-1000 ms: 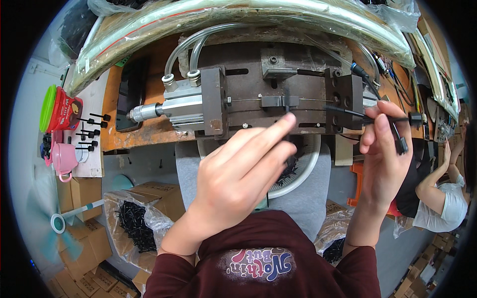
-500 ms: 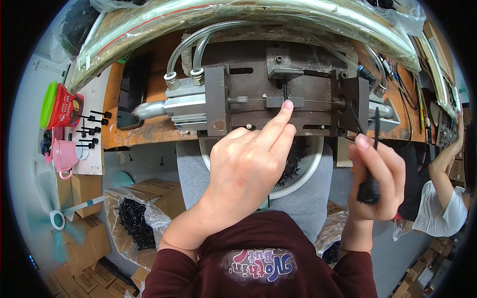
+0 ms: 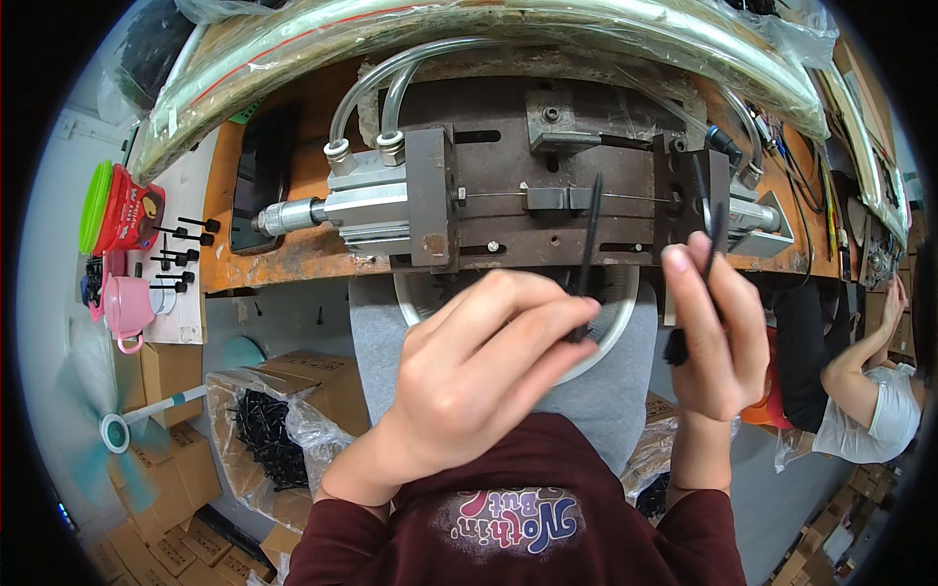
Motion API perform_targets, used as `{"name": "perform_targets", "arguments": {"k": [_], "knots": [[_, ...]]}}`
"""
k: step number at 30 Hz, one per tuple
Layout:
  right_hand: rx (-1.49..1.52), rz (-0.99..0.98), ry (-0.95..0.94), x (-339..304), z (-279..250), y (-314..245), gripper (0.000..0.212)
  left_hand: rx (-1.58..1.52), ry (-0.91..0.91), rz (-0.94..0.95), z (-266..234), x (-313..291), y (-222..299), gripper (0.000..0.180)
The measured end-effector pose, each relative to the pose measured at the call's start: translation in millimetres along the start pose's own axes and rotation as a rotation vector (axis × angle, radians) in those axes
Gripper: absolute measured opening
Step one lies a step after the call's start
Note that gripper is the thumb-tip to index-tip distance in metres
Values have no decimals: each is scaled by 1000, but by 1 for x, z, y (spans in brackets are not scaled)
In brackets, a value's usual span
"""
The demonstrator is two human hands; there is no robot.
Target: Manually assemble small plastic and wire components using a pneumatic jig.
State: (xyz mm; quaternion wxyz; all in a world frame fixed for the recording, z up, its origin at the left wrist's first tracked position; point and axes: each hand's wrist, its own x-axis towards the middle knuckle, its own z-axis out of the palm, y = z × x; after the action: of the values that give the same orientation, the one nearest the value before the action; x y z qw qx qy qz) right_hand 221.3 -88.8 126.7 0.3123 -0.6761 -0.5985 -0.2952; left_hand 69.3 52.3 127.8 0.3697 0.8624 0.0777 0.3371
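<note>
My left hand is closed on a long, thin black knob-headed pin, its head down at the fingertips and its shaft pointing up. On the right, my right hand grips black pins of the same kind; shafts stick up past the fingers, and a dark head shows beside the palm. Beyond both hands is a dark metal clamping fixture. At its middle sits a small split steel block, with a thin rod running out from both sides. Neither hand touches the fixture.
Air cylinders with clear hoses flank the fixture. A white basket rests on my lap. Black pins and a pink cup stand left, near a phone. Bagged parts lie below; another person sits right.
My left hand has drawn back from the steel block, and a black pin is now in its fingers. The pin at the block is gone from there. My right hand has shifted slightly left.
</note>
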Motion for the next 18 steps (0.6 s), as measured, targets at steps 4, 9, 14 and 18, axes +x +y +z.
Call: {"name": "perform_targets", "arguments": {"k": [4,9,14,18], "knots": [[31,130,69,-10,-1,3,42,252,-9,35,15,0,-14,30],[18,170,87,-11,-2,-1,40,476,-7,102,22,10,-14,26],[24,109,112,-14,-5,-1,39,499,-22,77,24,12,-13,27],[9,76,29,-9,-9,-3,37,355,-47,68,20,12,-11,34]]}}
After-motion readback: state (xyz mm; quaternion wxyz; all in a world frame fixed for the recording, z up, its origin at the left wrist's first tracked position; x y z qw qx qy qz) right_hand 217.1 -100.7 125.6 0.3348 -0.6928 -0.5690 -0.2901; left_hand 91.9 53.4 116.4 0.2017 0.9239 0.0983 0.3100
